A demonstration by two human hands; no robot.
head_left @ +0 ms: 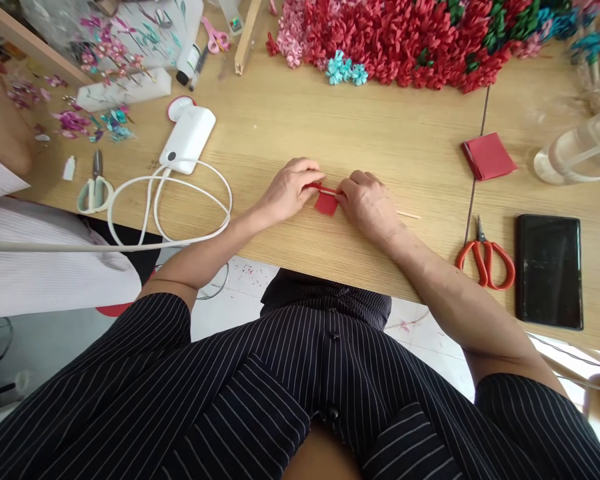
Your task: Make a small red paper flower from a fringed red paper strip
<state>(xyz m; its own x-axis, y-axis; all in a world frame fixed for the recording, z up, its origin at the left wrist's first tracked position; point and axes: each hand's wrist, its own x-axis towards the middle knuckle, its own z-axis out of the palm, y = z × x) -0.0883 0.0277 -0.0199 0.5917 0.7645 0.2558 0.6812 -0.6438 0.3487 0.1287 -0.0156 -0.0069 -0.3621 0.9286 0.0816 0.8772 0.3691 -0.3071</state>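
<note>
Left hand (290,190): curled nearly closed, its fingertips pinched on the top edge of the red square (326,204); the palm is turned down to the table.
Right hand (367,203): also closed to a pinch, thumb and forefinger pressed on the thin stick (409,215) where it meets the red edge.
Red square: laid flat between the two hands, near the front edge of the table; its upper edge looks to be curled over the stick.
Thin stick: laid crosswise under the right hand, with its far end left showing to the right of it.
Reason for the grip: the small piece is probably pinned from both sides so that it is kept tight against the stick and kept from slipping.
Things at the right: red scissors (485,257) and a black phone (549,270) are set well apart from the hands, and a stack of red sheets (487,155) is kept farther back, likely as stock within easy reach.
Table (380,133): light wood grain, with a heap of paper flowers (420,40) piled along the far side.
Things at the left: a white device (187,137) with a looped cable, green scissors (95,190), and another person's striped sleeve (30,267).
Room: pale floor tiles are seen below the table edge; little else is shown.
</note>
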